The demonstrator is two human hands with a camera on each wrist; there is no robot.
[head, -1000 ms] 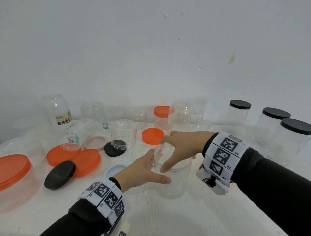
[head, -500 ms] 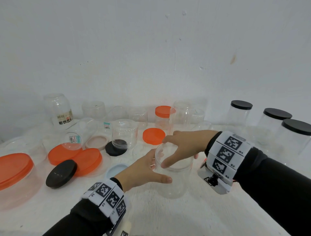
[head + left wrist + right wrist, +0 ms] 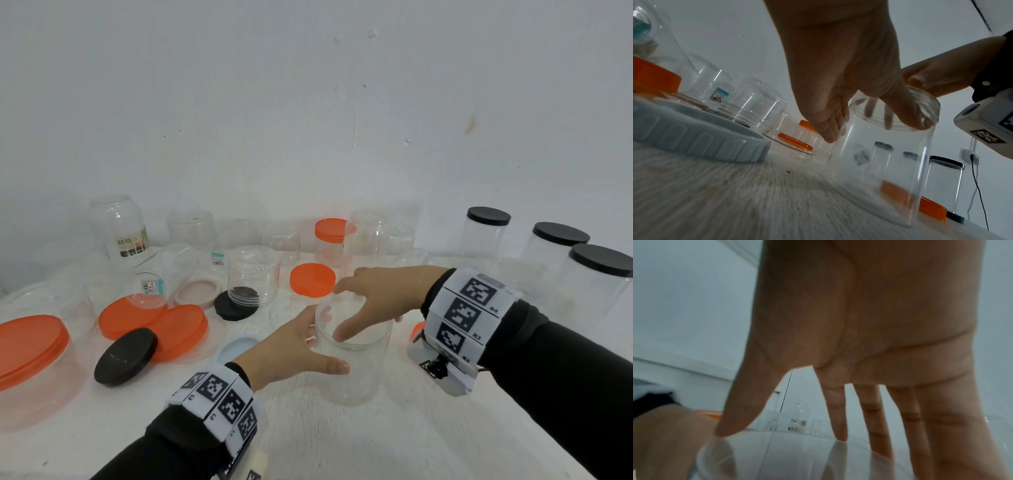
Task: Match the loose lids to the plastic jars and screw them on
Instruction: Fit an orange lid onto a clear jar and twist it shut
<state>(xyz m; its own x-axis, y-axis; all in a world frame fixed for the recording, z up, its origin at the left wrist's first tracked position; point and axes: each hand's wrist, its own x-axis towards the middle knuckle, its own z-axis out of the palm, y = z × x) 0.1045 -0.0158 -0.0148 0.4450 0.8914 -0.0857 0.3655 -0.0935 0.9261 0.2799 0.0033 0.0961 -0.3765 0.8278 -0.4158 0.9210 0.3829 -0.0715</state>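
Observation:
A clear plastic jar (image 3: 352, 370) stands upright on the white table, front centre. My left hand (image 3: 322, 349) grips its body from the left, with the thumb across the near side. My right hand (image 3: 342, 311) reaches over the top, thumb and fingertips spread round the rim. I cannot tell whether a clear lid lies on the mouth. In the left wrist view the jar (image 3: 879, 162) shows its threaded neck, with my left hand (image 3: 869, 116) round it and my right hand (image 3: 931, 78) above. In the right wrist view my right hand (image 3: 781, 434) has its fingertips on the clear top.
Loose lids lie to the left: orange lids (image 3: 312, 279) (image 3: 178, 330), black lids (image 3: 125, 356) (image 3: 234, 305), a light blue lid (image 3: 238, 346) and a pink lid (image 3: 198, 291). Several clear jars stand along the wall. Three black-lidded jars (image 3: 558, 246) stand at the right, and a large orange-lidded tub (image 3: 30, 342) at the far left.
Both hands stay on the same jar in nearly the same grip. Only the view has shifted slightly.

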